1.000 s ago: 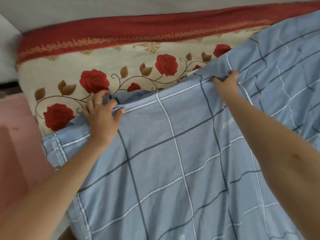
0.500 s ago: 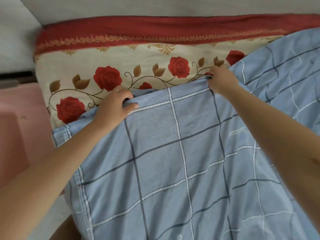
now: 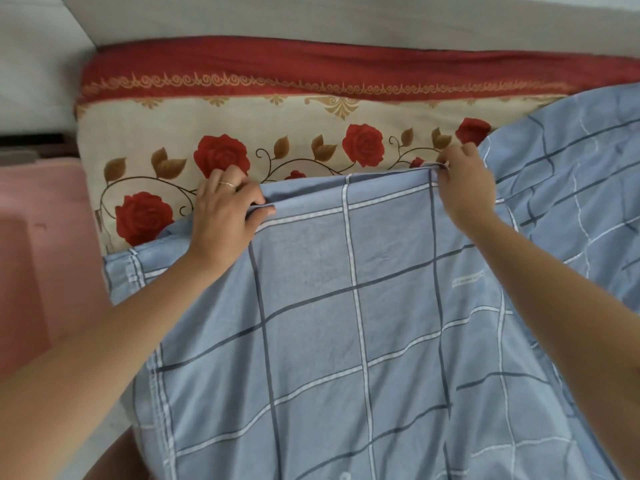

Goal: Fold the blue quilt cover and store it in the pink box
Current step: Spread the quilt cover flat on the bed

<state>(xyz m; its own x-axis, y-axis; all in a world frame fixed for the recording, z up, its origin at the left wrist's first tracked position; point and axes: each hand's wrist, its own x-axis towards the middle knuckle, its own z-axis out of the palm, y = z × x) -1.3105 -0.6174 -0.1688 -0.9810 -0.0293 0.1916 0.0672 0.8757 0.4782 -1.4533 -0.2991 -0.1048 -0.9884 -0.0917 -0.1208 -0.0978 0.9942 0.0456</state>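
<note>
Grips the far folded edge of the quilt cover (image 3: 346, 323) with both hands: left hand (image 3: 221, 216) curled over the edge with the cloth pinched between thumb and fingers, right hand (image 3: 464, 192) pinching the same edge further along, at a dark stripe. Lies spread over a rose-print sheet (image 3: 277, 133) on the bed, with the edge fairly straight between the two grips and looser cloth rumpled off to the right. Looks light, thin and limp, so likely sags and creases wherever unsupported; little risk of slipping or damage. Best taken at corners and along hems, hands well apart, keeping the edge taut while laying one layer on another. Cannot tell how many layers lie under the top one, nor where the near and right ends finish, both cut off by the frame. Shows what is probably the pink box (image 3: 38, 237) at the left, just beside the bed, but blurred and partly out of view. Hides the right fingertips behind the fold.
</note>
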